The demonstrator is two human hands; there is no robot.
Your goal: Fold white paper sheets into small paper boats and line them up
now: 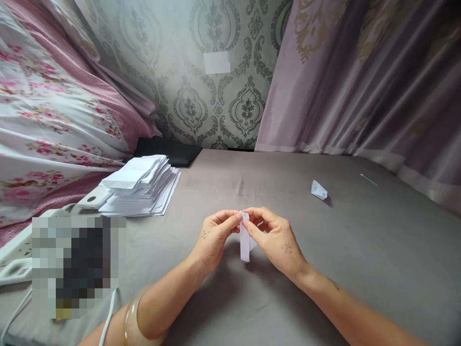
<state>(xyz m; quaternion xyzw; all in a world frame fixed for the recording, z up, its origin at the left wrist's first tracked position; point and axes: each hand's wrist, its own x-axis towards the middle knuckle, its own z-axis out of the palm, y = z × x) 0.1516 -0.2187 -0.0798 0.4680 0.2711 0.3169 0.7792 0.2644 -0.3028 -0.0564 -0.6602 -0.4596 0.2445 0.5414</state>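
Note:
Both hands meet at the middle of the view, above the grey cloth surface. My left hand pinches the upper left edge of a narrow folded strip of white paper between thumb and fingers. From the other side, my right hand closes on the same paper near its top, thumb in front. The strip hangs down below the fingertips, with a small flap showing to its right. Part of the paper is hidden behind the right thumb and fingers.
A stack of white paper sits at left, near a white power strip and a blurred-out object. A folded paper piece and a thin green stick lie at right. Curtains hang behind the grey surface.

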